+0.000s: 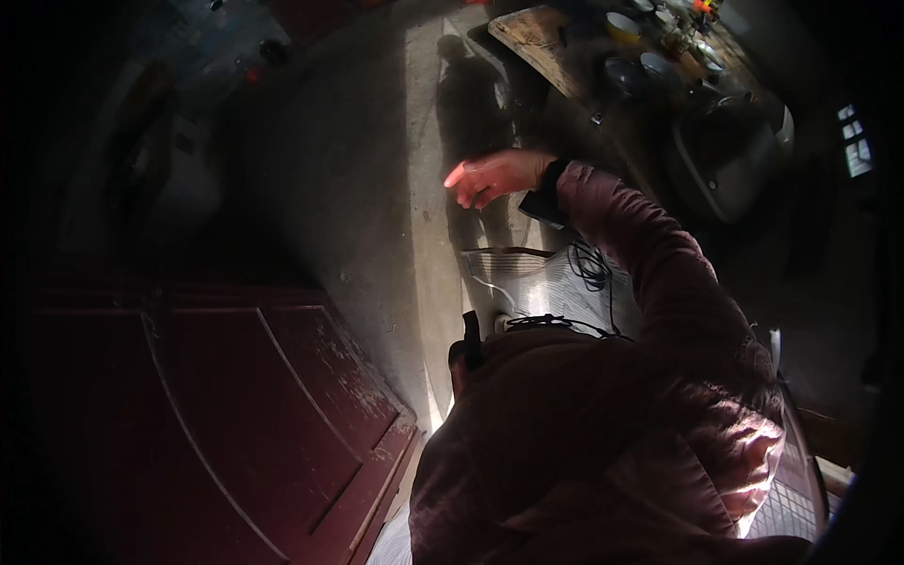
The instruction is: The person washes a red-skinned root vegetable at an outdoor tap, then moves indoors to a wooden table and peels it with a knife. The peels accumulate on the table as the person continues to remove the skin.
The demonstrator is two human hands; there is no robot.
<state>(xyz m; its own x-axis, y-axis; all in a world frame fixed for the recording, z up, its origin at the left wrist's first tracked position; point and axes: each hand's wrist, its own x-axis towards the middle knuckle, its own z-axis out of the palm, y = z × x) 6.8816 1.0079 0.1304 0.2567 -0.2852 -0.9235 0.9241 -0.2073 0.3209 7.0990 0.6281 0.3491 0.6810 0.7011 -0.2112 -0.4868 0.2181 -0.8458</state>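
My right hand (494, 176) reaches forward over a sunlit strip of concrete floor (424, 233), holding nothing, its fingers loosely bent and apart. A black band (553, 176) circles the wrist at the end of the pink jacket sleeve (635, 226). Just below the wrist is a dark flat object (542, 210), too shaded to identify. My left hand is out of view. At the left of my waist a black strap (471, 332) sticks up beside the jacket.
A worn dark-red panelled door (233, 409) stands at the left. Ahead to the right, a wooden table (537, 42) bears several bowls, including a yellow one (623, 28). Looped black cable (590, 265) hangs near a pale ribbed sheet (530, 289). Deep shadow hides the room's sides.
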